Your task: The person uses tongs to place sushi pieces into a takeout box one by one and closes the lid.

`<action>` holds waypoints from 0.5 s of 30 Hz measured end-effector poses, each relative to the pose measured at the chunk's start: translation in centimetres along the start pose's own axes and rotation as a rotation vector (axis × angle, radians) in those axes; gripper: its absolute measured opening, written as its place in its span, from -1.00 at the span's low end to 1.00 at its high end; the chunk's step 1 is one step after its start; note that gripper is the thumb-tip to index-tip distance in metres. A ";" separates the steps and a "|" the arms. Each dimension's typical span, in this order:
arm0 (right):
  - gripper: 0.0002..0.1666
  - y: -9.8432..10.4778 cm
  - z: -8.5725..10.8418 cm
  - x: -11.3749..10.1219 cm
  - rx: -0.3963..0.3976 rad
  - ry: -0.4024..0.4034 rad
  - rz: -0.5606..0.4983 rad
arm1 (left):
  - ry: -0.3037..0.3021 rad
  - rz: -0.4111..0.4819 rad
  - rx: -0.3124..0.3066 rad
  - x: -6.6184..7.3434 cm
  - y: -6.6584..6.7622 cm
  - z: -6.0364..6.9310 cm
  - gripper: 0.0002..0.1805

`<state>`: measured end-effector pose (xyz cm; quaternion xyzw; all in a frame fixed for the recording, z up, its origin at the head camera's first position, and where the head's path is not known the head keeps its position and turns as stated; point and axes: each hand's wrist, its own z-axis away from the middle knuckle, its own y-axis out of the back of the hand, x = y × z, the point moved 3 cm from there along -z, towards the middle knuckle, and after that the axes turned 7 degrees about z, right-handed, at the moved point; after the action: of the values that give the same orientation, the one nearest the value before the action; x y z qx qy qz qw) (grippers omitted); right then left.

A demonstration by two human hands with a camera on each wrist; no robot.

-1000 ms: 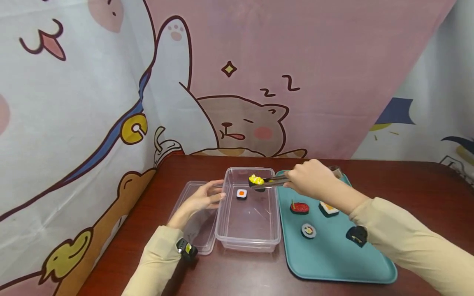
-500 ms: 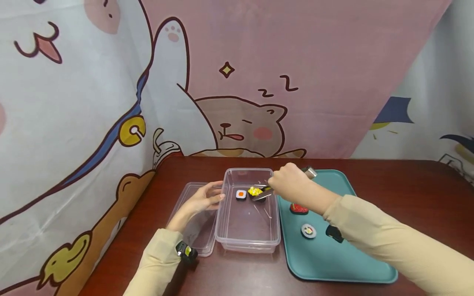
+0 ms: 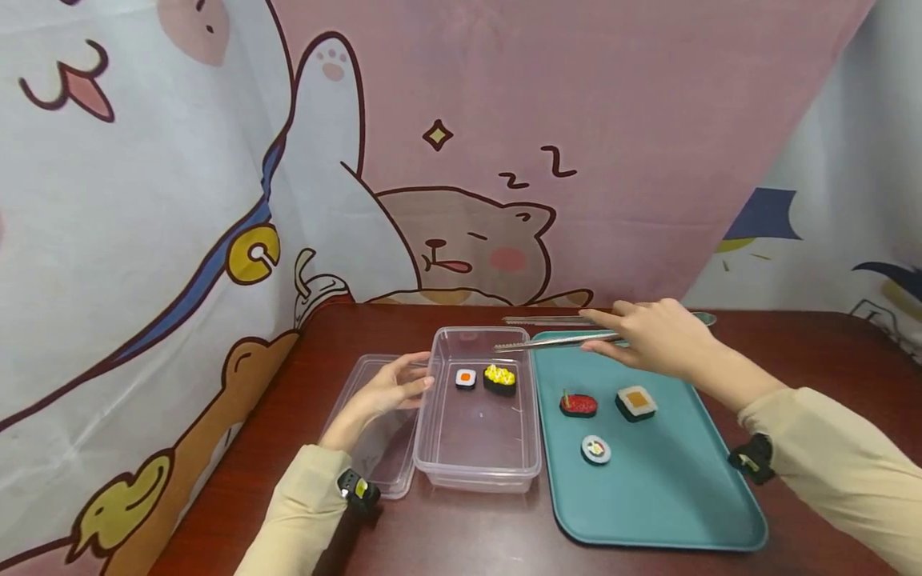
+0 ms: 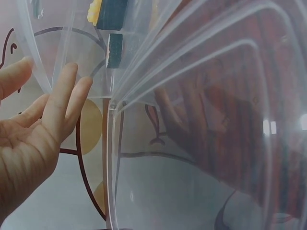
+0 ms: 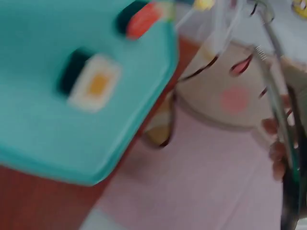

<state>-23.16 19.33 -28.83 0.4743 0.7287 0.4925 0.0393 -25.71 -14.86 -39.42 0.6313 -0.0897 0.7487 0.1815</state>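
My left hand (image 3: 385, 394) rests at the left side of a clear plastic container (image 3: 478, 468), its fingers fairly straight against the wall. Inside the container stand a small sushi roll (image 3: 466, 378) with an orange centre and a yellow-topped sushi piece (image 3: 500, 380), side by side near the back. With my right hand (image 3: 651, 340) I hold metal tongs (image 3: 558, 342) above the back of the teal tray (image 3: 663, 488). Their arms are spread, with nothing between the tips. On the tray lie a red-topped sushi piece (image 3: 579, 404), a square sushi piece (image 3: 637, 402) and a round sushi roll (image 3: 595, 450).
A clear lid (image 3: 382, 464) lies on the brown table (image 3: 403, 536) left of the container, partly beneath my left forearm. The tray stands close along the container's right side. A cartoon-printed cloth (image 3: 612, 104) hangs behind the table.
The tongs have let go of the yellow-topped sushi piece, now standing in the container. My right hand has moved up and right, and the tongs have spread. My left hand stays put.
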 end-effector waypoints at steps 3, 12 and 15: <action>-0.17 -0.5 2.5 1.6 0.071 0.038 -0.005 | -0.004 0.003 -0.005 0.0 0.0 0.1 -0.39; -0.28 -2.5 9.7 4.2 0.152 0.168 -0.004 | 0.011 -0.013 -0.008 0.3 -0.3 0.2 -0.39; -0.35 -3.3 11.1 4.3 0.101 0.178 -0.009 | 0.017 -0.012 0.002 0.2 -0.3 0.2 -0.38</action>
<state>-21.84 29.79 -35.26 0.4268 0.7553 0.4951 -0.0473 -25.48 -14.65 -39.22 0.6257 -0.0839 0.7529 0.1861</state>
